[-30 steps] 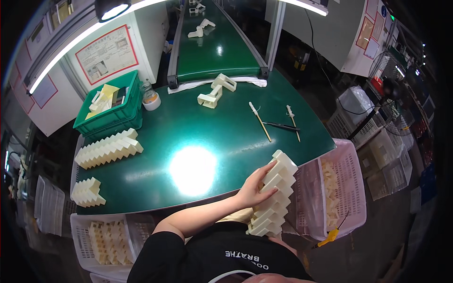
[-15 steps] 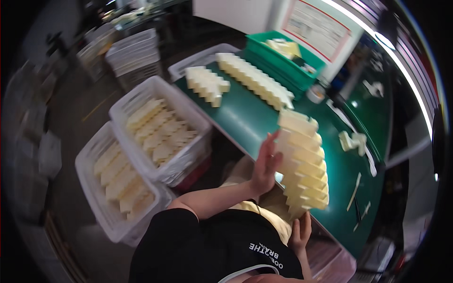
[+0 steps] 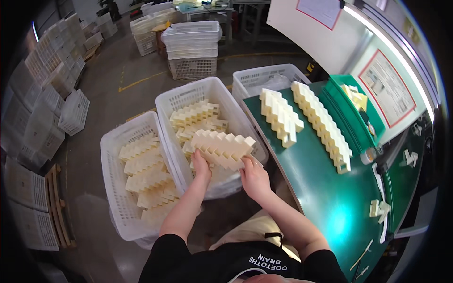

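The middle crate (image 3: 245,129) is crowded with stacked cream parts (image 3: 196,115). Open floor (image 3: 118,61) is seen far left. The tabletop (image 3: 325,198) is bare near right.

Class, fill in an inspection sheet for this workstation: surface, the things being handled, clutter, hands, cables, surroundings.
Surface: green table, glossy, glare spot.
Job's things: stepped cream stack held over the middle white crate, which holds similar stacks; the left crate holds more.
Clutter: two cream rows on the table, green bin, small parts.
Hands: left hand and right hand grip the stack from below.
Cables: nothing seen.
Surroundings: stacked white crates, concrete floor, wall posters.
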Tool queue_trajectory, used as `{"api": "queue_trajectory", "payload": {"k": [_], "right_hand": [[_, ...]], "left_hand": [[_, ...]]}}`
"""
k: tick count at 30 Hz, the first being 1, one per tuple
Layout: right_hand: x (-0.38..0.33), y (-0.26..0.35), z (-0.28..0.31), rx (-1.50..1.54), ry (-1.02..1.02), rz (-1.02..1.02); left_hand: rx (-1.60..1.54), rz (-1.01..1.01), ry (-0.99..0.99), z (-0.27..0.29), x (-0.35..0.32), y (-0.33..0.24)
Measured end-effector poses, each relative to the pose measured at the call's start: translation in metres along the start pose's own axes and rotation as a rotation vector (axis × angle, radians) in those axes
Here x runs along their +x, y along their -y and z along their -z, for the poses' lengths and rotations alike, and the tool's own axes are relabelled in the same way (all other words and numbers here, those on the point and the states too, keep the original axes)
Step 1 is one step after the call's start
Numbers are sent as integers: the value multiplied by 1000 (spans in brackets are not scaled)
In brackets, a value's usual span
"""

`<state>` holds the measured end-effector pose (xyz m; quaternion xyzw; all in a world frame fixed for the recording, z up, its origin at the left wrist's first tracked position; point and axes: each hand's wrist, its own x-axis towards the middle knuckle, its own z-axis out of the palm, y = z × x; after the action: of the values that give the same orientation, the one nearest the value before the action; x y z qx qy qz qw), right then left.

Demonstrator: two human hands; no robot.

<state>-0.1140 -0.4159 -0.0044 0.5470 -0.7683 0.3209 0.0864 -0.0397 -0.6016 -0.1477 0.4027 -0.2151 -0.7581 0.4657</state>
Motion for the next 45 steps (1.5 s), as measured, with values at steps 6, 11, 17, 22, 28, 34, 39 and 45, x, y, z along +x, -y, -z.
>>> {"api": "queue_trajectory", "payload": {"k": [6, 11, 17, 22, 28, 34, 39, 45], "right_hand": [[125, -35, -139, -129, 421, -196], [190, -87, -220, -69, 520, -327], [216, -121, -292, -129, 662, -361], [219, -153, -315, -52, 630, -381], [223, -150, -326, -275, 570, -401], [216, -154, -330, -95, 570, -441], [207, -160, -343, -12, 482, -358], [198, -112, -322, 28, 357, -349]], "left_hand": [[303, -86, -275, 53, 142, -3], [359, -149, -298, 20, 197, -4], [335, -142, -410, 22, 222, 16], [258, -11, -321, 28, 230, 22], [284, 97, -409, 13, 223, 22], [323, 224, -272, 1, 208, 14], [316, 357, -202, 20, 220, 12], [115, 117, -64, 29, 235, 37]]}}
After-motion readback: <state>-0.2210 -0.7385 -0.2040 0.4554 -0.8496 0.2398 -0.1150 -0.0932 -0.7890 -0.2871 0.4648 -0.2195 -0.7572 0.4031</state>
